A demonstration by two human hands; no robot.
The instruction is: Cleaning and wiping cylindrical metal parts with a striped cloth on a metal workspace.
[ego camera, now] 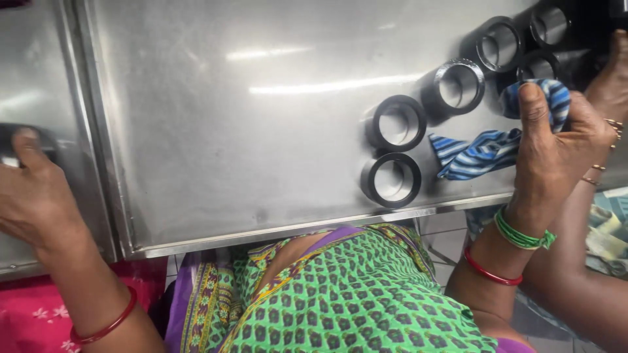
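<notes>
My right hand (553, 153) grips a blue and white striped cloth (481, 151) bunched against the steel table top (229, 131), its loose end trailing to the left. Just left of the cloth lie several black rings with shiny insides; the nearest are one ring (392, 180) by the front edge and another (396, 123) behind it. More rings (498, 44) run toward the far right corner. My left hand (33, 193) rests on the neighbouring steel surface (39, 72) at far left, thumb over a dark ring-like piece (9, 142) that is mostly hidden.
Another person's hand (610, 82) with thin gold bangles reaches in at the far right, beside the rings. The table's raised front rim (275, 230) runs just above my green patterned clothing (340, 294). A seam (91, 131) separates the two steel surfaces.
</notes>
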